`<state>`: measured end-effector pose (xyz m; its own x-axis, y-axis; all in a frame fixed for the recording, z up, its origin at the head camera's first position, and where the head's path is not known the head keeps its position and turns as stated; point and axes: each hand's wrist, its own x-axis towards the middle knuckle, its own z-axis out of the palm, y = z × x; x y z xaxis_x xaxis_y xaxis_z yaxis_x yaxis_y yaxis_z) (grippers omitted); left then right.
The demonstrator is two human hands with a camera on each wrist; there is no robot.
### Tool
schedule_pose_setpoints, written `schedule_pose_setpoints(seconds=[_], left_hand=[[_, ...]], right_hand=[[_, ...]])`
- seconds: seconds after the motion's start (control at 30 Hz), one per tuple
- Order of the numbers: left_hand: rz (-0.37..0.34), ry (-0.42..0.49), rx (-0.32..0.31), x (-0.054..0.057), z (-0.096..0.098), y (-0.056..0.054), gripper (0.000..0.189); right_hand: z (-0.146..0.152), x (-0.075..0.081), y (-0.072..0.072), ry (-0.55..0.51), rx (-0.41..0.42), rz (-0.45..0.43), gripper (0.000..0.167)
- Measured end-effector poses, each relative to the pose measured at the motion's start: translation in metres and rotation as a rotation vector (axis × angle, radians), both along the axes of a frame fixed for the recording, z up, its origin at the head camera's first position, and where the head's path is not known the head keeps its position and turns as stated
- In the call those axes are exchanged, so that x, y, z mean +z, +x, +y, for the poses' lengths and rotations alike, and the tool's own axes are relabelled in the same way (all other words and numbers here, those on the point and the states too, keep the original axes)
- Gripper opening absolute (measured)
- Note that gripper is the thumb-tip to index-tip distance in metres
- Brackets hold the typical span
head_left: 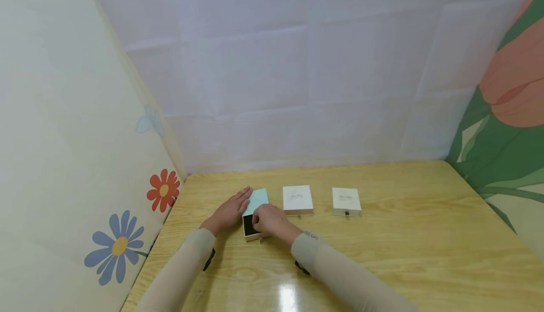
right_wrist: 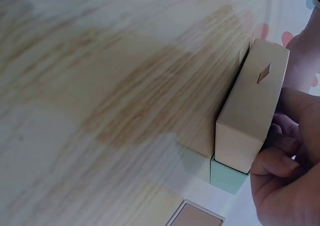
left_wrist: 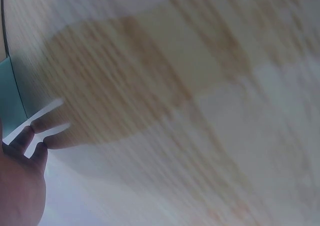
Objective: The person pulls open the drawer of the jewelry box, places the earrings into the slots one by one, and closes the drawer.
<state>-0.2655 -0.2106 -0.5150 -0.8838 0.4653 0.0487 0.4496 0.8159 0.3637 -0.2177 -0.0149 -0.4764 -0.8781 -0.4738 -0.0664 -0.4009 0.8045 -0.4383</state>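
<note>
A teal box sleeve [head_left: 258, 198] lies on the table with its cream drawer [head_left: 253, 238] pulled out toward me, black inside. My left hand [head_left: 229, 211] rests along the sleeve's left side, fingers extended; the left wrist view shows part of that hand [left_wrist: 22, 186] at the teal sleeve [left_wrist: 11, 98]. Over the drawer's right side is my right hand [head_left: 271, 219], fingers bent down into it. The right wrist view shows its thumb and fingers curled together at the drawer's edge, beside the pull tab [right_wrist: 264, 73]; I cannot tell whether they pinch something.
To the right of the teal box stands a white box [head_left: 297, 198] with faint lettering. Farther right sits a second white box [head_left: 346, 199] with a small dark tab on its front. A white cloth [head_left: 297, 90] hangs behind the wooden table [head_left: 403, 255].
</note>
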Motion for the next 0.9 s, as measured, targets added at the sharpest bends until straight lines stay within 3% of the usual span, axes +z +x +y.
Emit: schedule_pose_setpoints(seconds=[0.3,0.53,0.9], left_hand=[[-0.012,-0.005,0.009,0.005,0.003,0.003,0.054],[-0.013,-0.006,0.011,0.005,0.003,0.004,0.054],[-0.021,-0.005,0.007,0.008,0.004,0.005,0.053]], right_hand=[[0.003,-0.002,0.006,-0.025,0.017,0.045,0.006],[0.004,-0.001,0.011,-0.06,0.005,0.074,0.013],[0.007,0.003,0.032,-0.44,-0.101,-0.129,0.02]])
